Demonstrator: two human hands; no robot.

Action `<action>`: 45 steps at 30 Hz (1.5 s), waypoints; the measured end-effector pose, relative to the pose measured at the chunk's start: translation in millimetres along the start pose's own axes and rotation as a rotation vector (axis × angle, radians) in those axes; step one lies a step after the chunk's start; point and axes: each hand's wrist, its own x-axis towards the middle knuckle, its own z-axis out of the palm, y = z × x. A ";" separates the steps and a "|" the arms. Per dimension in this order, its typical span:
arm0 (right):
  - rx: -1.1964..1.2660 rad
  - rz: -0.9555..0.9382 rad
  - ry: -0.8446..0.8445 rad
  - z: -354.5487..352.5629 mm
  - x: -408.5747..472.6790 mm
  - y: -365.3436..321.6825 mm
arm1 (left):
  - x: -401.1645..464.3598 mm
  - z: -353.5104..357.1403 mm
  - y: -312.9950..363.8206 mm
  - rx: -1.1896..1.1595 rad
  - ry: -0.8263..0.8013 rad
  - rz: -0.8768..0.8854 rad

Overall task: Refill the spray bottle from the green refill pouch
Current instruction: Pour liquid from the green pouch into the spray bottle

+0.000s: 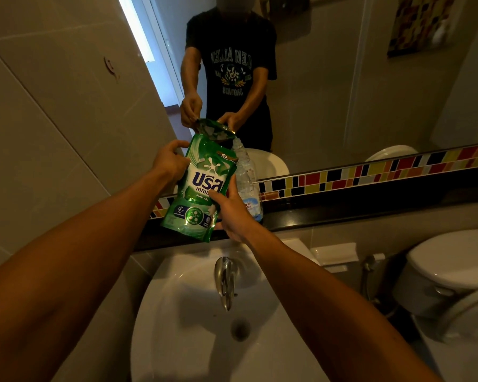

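Note:
A green refill pouch [202, 188] with white lettering hangs above the black ledge, tilted so its top corner leans right against the neck of a clear plastic bottle [247, 180]. The bottle stands upright on the ledge, partly hidden behind the pouch and my right hand. No spray head shows on it. My left hand [171, 161] grips the pouch's upper left edge. My right hand [231, 213] holds the pouch's lower right side, just in front of the bottle. The mirror shows the pouch's back.
A white basin [182, 340] with a chrome tap [224, 279] lies below my arms. The black ledge [342, 213] runs along a strip of coloured tiles under the mirror [329, 78]. A white toilet [453, 274] stands at the right. A tiled wall closes the left side.

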 end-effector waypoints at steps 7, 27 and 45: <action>0.020 -0.018 -0.011 2.8 -1.1 0.8 | -1.2 -3.4 2.1 0.003 0.003 -0.011; 0.059 -0.018 -0.016 8.2 -1.6 -1.2 | -2.4 -6.2 9.2 0.048 0.010 0.007; 0.082 -0.019 -0.005 12.1 0.2 0.7 | 3.1 -9.0 10.1 0.086 0.000 0.030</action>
